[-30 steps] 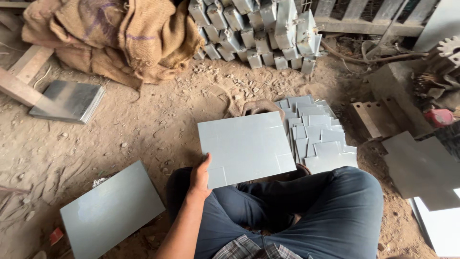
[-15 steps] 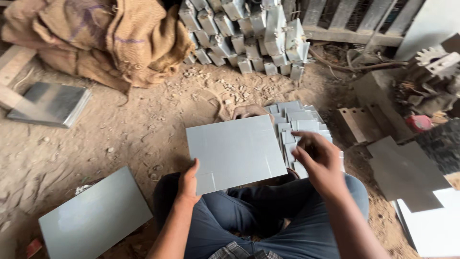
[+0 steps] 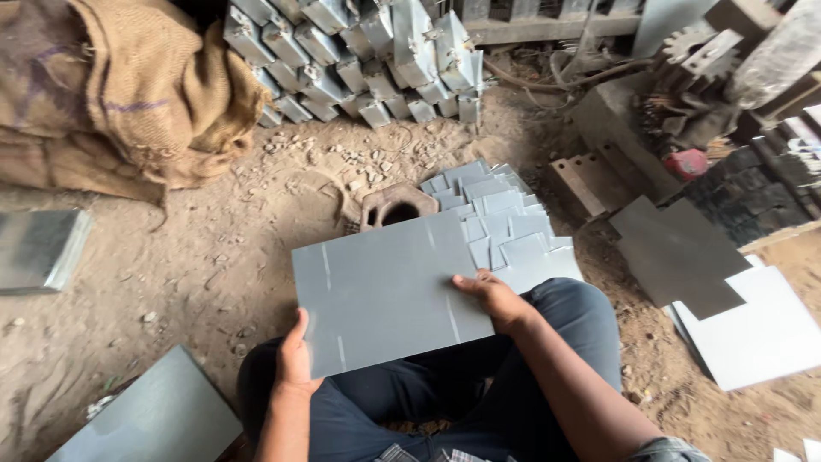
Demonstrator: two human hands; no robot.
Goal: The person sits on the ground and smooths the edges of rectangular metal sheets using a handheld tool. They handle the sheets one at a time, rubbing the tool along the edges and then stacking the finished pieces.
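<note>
I sit cross-legged on dirt with a flat grey metal sheet (image 3: 385, 287) resting over my lap. My left hand (image 3: 295, 358) grips its near left corner, thumb on top. My right hand (image 3: 492, 297) holds the sheet's right edge, fingers laid across the top face. Just beyond the sheet on the right lies a heap of small grey metal squares (image 3: 500, 224). A small rusty metal block with a hole (image 3: 395, 206) pokes out behind the sheet's far edge.
Burlap sacks (image 3: 120, 94) are piled at far left. Stacked folded metal boxes (image 3: 359, 60) sit at the top centre. More grey sheets lie at lower left (image 3: 150, 419), left edge (image 3: 38, 248) and right (image 3: 684, 257), beside white sheets (image 3: 757, 334). Rusty gear and scrap (image 3: 710, 68) are at far right.
My right hand left the pile of small squares and took hold of the big sheet's right edge. The sheet is now tilted and pulled nearer over my lap.
</note>
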